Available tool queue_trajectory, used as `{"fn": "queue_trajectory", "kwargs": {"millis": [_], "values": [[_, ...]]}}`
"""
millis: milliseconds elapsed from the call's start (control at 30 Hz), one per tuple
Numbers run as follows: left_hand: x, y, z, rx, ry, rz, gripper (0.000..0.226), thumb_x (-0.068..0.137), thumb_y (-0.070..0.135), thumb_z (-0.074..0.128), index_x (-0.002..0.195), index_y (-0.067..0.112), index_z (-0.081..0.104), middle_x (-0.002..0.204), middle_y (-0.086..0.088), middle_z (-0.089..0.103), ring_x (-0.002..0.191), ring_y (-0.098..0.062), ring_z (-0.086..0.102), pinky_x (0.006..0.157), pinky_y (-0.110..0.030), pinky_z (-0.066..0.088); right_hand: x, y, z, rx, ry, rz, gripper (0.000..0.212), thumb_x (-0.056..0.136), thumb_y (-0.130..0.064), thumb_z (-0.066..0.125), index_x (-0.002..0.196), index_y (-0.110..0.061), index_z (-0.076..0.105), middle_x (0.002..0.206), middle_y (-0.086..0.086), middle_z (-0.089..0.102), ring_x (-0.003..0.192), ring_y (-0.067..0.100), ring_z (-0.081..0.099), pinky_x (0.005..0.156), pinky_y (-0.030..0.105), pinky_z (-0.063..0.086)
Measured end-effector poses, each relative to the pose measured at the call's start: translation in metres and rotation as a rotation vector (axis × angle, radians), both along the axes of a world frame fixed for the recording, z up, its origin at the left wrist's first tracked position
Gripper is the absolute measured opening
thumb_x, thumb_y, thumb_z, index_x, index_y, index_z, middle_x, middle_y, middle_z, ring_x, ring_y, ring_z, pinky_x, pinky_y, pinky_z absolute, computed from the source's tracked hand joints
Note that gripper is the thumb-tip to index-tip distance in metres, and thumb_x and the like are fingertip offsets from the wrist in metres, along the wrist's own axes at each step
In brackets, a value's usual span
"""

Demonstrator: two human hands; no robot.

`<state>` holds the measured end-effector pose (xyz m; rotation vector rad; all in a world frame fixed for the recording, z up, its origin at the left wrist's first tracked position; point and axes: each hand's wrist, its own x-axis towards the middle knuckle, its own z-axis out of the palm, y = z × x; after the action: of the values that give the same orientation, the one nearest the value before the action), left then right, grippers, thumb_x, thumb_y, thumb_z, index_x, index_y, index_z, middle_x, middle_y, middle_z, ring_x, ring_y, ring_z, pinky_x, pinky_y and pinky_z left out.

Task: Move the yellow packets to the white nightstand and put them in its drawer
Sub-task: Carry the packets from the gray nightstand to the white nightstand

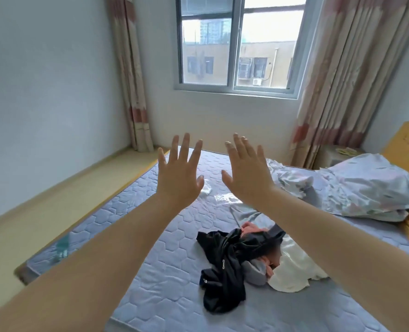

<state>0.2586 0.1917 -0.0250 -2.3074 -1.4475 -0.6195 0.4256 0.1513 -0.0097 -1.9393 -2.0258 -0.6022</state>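
Observation:
Both of my arms stretch forward over a bed. My left hand (178, 172) and my right hand (246, 173) are raised side by side, fingers straight and spread, holding nothing. A white nightstand (330, 156) stands far right between the curtain and the wooden headboard, with something pale yellow (344, 151) lying on its top. The pillow hides the lower part of the nightstand, and no drawer shows. Clear plastic wrappers (225, 197) lie on the mattress just beyond my hands.
The blue quilted mattress (150, 236) carries a pile of black, pink and white clothes (241, 257) in front of me. A floral pillow (371, 188) lies at the right by the yellow wooden headboard (404, 144). A window and curtains are ahead; bare floor runs along the left.

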Motion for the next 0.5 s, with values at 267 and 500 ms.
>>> {"fn": "queue_trajectory", "kwargs": {"millis": [267, 500], "values": [[-0.072, 0.144, 0.018, 0.053, 0.085, 0.097, 0.093, 0.078, 0.040, 0.068, 0.151, 0.017, 0.017, 0.157, -0.015, 0.020, 0.144, -0.036, 0.020, 0.106, -0.064, 0.024, -0.067, 0.167, 0.010, 0.025, 0.035, 0.103, 0.070, 0.093, -0.038, 0.048, 0.150, -0.009, 0.020, 0.159, 0.014, 0.007, 0.147, 0.028, 0.007, 0.116, 0.051, 0.006], [-0.168, 0.233, 0.029, 0.041, 0.040, 0.166, 0.082, 0.093, 0.042, 0.047, 0.153, 0.021, -0.006, 0.160, -0.008, -0.011, 0.147, -0.030, -0.011, 0.113, -0.059, 0.004, -0.178, 0.271, 0.024, 0.001, 0.080, 0.189, 0.070, 0.092, -0.033, 0.049, 0.150, -0.008, 0.017, 0.159, 0.012, 0.004, 0.147, 0.027, 0.003, 0.116, 0.050, 0.004]]}}
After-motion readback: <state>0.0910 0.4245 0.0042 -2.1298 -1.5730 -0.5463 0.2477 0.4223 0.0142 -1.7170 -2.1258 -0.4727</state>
